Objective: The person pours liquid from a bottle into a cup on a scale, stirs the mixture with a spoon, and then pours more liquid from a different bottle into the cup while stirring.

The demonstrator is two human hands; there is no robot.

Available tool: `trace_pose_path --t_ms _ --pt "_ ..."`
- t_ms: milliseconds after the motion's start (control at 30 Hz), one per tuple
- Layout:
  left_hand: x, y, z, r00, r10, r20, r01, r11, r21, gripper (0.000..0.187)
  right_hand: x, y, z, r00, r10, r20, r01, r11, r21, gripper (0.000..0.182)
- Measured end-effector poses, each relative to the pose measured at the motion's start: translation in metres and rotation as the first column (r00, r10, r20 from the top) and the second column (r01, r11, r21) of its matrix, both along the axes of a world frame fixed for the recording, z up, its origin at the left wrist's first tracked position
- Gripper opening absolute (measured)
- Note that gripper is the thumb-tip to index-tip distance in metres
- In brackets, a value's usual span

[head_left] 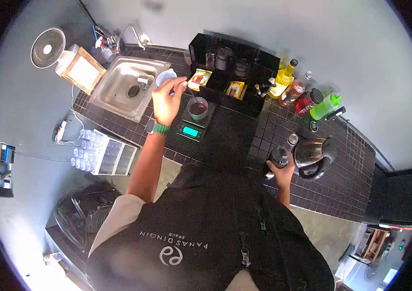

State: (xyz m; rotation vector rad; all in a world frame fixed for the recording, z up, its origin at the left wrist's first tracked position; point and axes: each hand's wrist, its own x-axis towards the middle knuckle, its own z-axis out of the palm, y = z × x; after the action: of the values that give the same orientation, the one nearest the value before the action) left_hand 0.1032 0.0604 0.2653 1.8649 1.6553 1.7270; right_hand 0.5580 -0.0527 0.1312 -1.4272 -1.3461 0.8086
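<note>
My left hand, with a green-banded watch at the wrist, is closed in a pinch on a thin dark stirrer. The stirrer's lower end goes into a small clear cup holding dark red liquid. This cup stands on a digital scale with a lit green display. My right hand is wrapped round a dark bottle on the tiled counter, beside a steel kettle. A small metallic-topped container is just behind that bottle.
A steel sink with a metal cup in it lies to the left. Yellow sachets sit by the black shelf. A yellow bottle, a red bottle and a green squeeze bottle line the back wall.
</note>
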Motion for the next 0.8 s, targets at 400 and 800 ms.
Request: trace_pose_path --t_ms 400,800 --pt "0.005 -0.009 -0.002 0.999 0.031 -0.035 -0.033 0.998 -0.052 0.013 0.012 -0.008 -0.029 0.992 -0.107 -0.072 0.109 0.994 0.025 0.074" --pt "0.012 -0.011 -0.005 1.000 0.025 -0.015 -0.026 1.000 -0.010 0.014 0.010 0.001 -0.053 0.964 -0.155 -0.218 0.176 0.981 0.079 0.075"
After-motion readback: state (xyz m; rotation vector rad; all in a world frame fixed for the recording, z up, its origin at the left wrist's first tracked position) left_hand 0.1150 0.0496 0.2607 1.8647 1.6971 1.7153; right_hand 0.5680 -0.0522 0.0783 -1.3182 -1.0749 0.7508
